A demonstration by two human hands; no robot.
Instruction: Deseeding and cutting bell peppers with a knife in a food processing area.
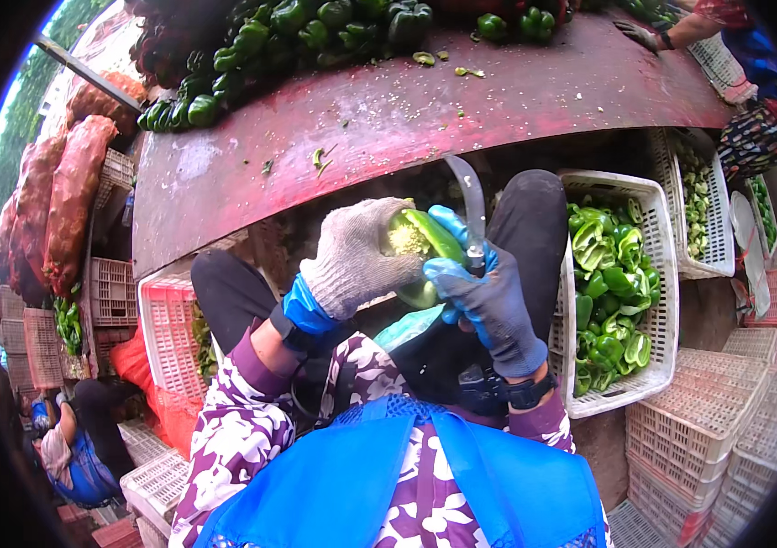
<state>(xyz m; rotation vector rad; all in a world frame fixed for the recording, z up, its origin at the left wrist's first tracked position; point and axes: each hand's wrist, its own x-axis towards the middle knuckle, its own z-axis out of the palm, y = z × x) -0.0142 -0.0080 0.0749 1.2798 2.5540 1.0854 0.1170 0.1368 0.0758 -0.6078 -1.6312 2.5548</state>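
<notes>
My left hand [354,250], in a pale knitted glove, grips a cut green bell pepper [438,236] above my lap. Its pale seed core [408,240] shows on the opened side. In a blue-coated glove, my right hand [501,301] is closed around a curved-blade knife [473,205], whose blade points up and away from me. The thumb and fingers of that hand also touch the pepper's right side. The knife's handle is mostly hidden by the fingers. To the right of my knee stands a white plastic crate [662,274] holding cut green peppers [607,294].
A red-stained table [375,130] spans the front, with whole green peppers [292,34] heaped along its far side. Another crate [156,308] is at my left. Stacked crates [696,404] stand at lower right. Filled mesh sacks [77,198] lean at left. Other people's arms [690,31] show at upper right.
</notes>
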